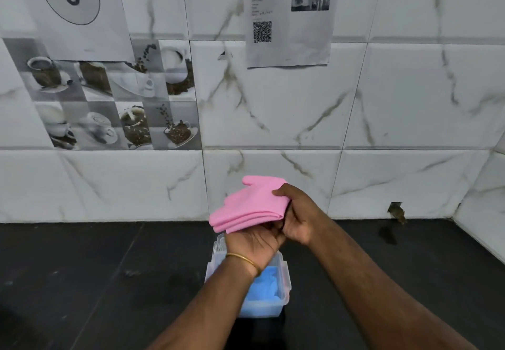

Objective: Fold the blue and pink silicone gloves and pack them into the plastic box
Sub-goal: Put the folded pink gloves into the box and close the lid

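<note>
Both hands — left hand [252, 243] and right hand [297, 213] — grip the folded pink glove [250, 204] above the plastic box [285, 276]. Blue glove [266, 284] lies inside.

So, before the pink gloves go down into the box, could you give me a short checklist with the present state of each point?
1. Pink gloves folded into a flat bundle: ok.
2. Both hands hold the bundle, left hand beneath it, right hand gripping its right end: ok.
3. Plastic box open, no lid on top: ok.
4. Blue gloves already inside the box: ok.
5. Enough room left above the blue gloves: cannot tell, the left forearm hides part of the box.
6. Bundle over the box: cannot tell.
</note>
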